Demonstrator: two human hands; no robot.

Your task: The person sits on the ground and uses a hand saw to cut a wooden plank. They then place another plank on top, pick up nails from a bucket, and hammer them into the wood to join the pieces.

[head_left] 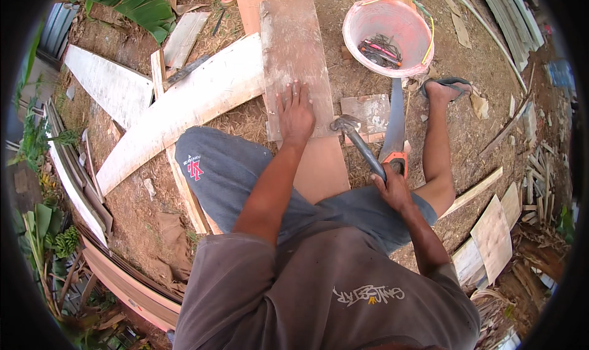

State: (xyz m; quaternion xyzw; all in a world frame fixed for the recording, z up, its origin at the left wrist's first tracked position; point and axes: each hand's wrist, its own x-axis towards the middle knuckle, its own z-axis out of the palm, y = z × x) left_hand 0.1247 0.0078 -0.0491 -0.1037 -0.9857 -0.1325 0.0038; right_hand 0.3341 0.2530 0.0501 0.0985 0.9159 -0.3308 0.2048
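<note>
My left hand (296,115) lies flat with its fingers spread on a worn brown board (296,43). That board rests over a reddish plank (320,169), which shows between my legs. In my right hand (394,189) is a hammer (363,146), gripped by its dark handle. The hammer's head is beside the board's near right corner, and I cannot tell whether it touches anything. Close to my right hand lies a handsaw (394,120) with an orange handle, its blade pointing away from me. A small weathered wood piece (367,114) sits left of the blade.
A pink-stained bucket (388,37) holding nails and a red tool stands at the far right. Long whitish boards (184,107) cross the ground on the left. Loose plywood pieces (492,236) lie at the right, and stacked planks (132,288) line the lower left.
</note>
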